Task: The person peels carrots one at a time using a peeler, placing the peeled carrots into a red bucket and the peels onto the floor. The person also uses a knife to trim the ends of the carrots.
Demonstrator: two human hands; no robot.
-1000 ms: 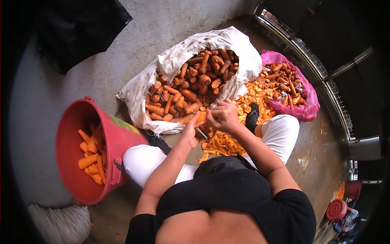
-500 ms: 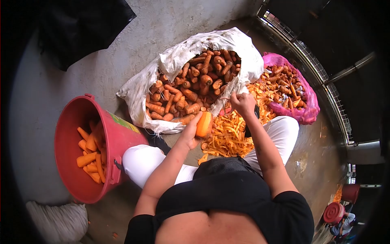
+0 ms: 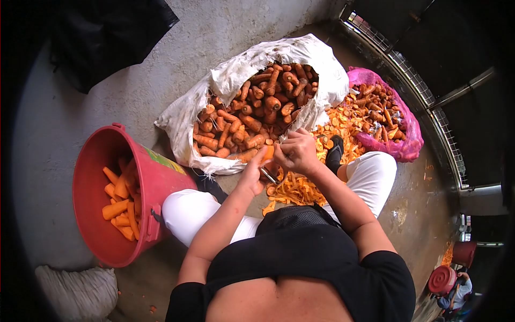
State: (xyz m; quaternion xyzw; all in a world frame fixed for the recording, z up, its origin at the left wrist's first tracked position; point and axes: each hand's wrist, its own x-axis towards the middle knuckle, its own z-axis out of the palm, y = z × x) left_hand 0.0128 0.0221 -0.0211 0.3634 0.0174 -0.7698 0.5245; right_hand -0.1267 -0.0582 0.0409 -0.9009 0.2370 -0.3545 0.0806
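Closed around a peeled orange carrot point(image 3: 269, 152) is my left hand point(image 3: 254, 173), in front of the white sack. My right hand point(image 3: 296, 153) is right against the carrot, its fingers curled on a peeler point(image 3: 270, 175); only the peeler's metal part shows below the hand. Under both hands lies a heap of carrot peelings point(image 3: 300, 189). The white sack point(image 3: 188, 110) gapes wide, full of unpeeled carrots point(image 3: 249, 123). At my left, a red bucket point(image 3: 80, 177) holds several peeled carrots point(image 3: 122, 209).
A pink bag point(image 3: 412, 134) with carrot pieces stands at the right, beside more peelings and cut ends. A pale sack point(image 3: 80, 292) lies at lower left. Black cloth or plastic point(image 3: 112, 43) hangs by the wall. Far right are a person point(image 3: 460, 294) and red containers point(image 3: 442, 280).
My right hand has come down and left from beside the sack to the carrot. The carrot is now partly covered by my hands, and the peeler's metal part has come into view.
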